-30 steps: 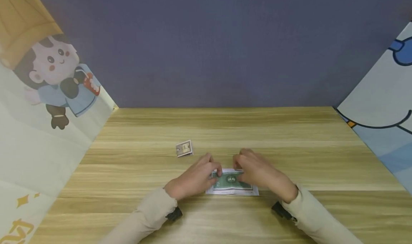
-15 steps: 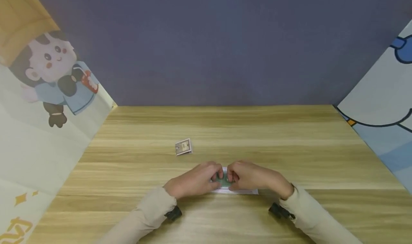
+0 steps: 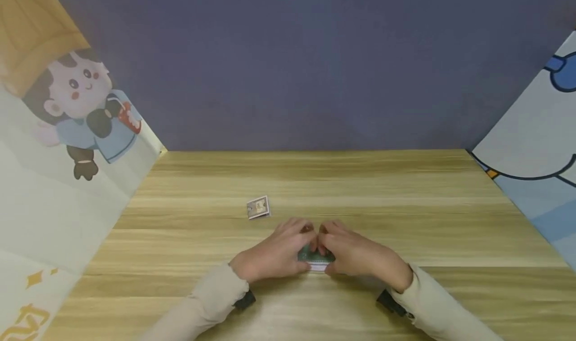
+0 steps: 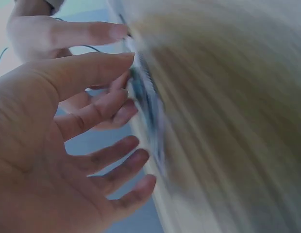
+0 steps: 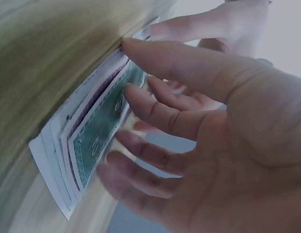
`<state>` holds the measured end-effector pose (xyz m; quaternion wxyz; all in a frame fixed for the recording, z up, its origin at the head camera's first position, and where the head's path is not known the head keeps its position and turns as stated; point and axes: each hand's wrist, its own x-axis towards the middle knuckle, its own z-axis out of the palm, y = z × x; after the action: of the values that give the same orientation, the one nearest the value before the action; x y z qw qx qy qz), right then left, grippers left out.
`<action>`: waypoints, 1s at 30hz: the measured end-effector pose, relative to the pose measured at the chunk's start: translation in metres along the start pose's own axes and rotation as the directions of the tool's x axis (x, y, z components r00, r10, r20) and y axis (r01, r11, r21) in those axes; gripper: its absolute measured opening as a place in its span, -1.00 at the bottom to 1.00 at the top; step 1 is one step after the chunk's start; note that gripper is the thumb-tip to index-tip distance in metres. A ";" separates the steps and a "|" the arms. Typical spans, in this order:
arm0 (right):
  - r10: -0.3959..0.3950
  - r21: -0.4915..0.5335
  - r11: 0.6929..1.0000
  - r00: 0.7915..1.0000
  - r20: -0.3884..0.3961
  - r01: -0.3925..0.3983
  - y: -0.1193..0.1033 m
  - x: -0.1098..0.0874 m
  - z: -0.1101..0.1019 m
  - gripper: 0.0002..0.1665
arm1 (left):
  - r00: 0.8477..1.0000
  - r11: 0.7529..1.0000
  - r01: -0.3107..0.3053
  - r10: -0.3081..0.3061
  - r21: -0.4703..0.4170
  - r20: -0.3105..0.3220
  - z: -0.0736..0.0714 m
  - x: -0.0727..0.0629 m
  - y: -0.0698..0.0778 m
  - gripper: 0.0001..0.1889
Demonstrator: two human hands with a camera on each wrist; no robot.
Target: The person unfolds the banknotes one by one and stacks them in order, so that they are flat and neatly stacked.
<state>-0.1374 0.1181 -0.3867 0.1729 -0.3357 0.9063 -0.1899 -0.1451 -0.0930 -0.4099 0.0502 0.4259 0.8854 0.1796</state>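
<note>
A small stack of paper banknotes (image 3: 317, 267), with a green note (image 5: 97, 133) on top and pale edges beneath, lies on the wooden table in front of me. My left hand (image 3: 278, 250) holds the stack's left part between thumb and curled fingers. From the other side my right hand (image 3: 358, 253) pinches it, its thumb at the near edge and its index fingertip on the green note. In the head view both hands nearly meet and cover much of the stack. The notes (image 4: 154, 116) look blurred and edge-on in the left wrist view.
A folded brown banknote (image 3: 258, 207) lies on the wooden table (image 3: 382, 191), beyond the left hand. A dark blue panel (image 3: 315, 71) rises behind the table. Printed cartoon sheets flank it, one on the left (image 3: 27, 191) and one on the right (image 3: 531, 151).
Both hands have come closer together over the stack, the right moving left. Their thumbs now lie along its near edge, and less of the green note shows. The brown note stays in place.
</note>
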 end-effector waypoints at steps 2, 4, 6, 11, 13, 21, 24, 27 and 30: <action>0.000 -0.032 0.999 1.000 -0.023 0.000 -0.002 0.000 0.001 -0.62 | 1.000 1.000 0.007 -0.007 0.010 0.013 0.000 0.000 -0.001 -0.65; 0.001 -0.054 0.999 0.999 -0.036 -0.003 -0.003 0.001 0.001 -0.62 | 1.000 1.000 0.011 -0.011 0.018 0.022 0.000 0.000 -0.002 -0.66; 0.010 -0.067 0.998 0.999 -0.037 -0.013 -0.002 0.002 0.001 -0.62 | 1.000 1.000 0.008 -0.009 0.030 0.024 0.001 0.001 -0.003 -0.69; 0.012 -0.106 0.994 0.999 -0.036 -0.016 -0.002 0.004 -0.001 -0.63 | 1.000 0.997 -0.006 0.005 0.076 0.020 0.002 0.001 -0.004 -0.71; 0.010 -0.126 0.992 0.999 -0.037 -0.014 -0.003 0.004 -0.001 -0.64 | 1.000 0.996 -0.010 0.008 0.094 0.019 0.001 0.001 -0.004 -0.69; 0.035 -0.137 0.990 0.999 -0.020 -0.037 -0.004 0.005 -0.001 -0.63 | 0.999 0.993 -0.017 0.012 0.116 0.044 -0.002 -0.001 -0.001 -0.59; 0.040 -0.129 0.991 0.999 -0.011 -0.041 -0.004 0.004 -0.001 -0.61 | 0.999 0.994 -0.027 0.022 0.108 0.047 -0.001 0.000 -0.002 -0.61; 0.034 -0.127 0.991 0.999 -0.009 -0.035 -0.004 0.004 -0.001 -0.60 | 0.998 0.994 -0.034 0.029 0.104 0.050 -0.002 0.000 -0.002 -0.60; 0.029 -0.121 0.992 1.000 -0.003 -0.029 -0.004 0.004 -0.002 -0.61 | 0.998 0.994 -0.034 0.029 0.108 0.052 -0.003 0.001 -0.002 -0.59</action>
<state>-0.1385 0.1127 -0.3840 0.1542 -0.3321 0.9211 -0.1324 -0.1476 -0.0942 -0.4077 0.0464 0.4462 0.8855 0.1213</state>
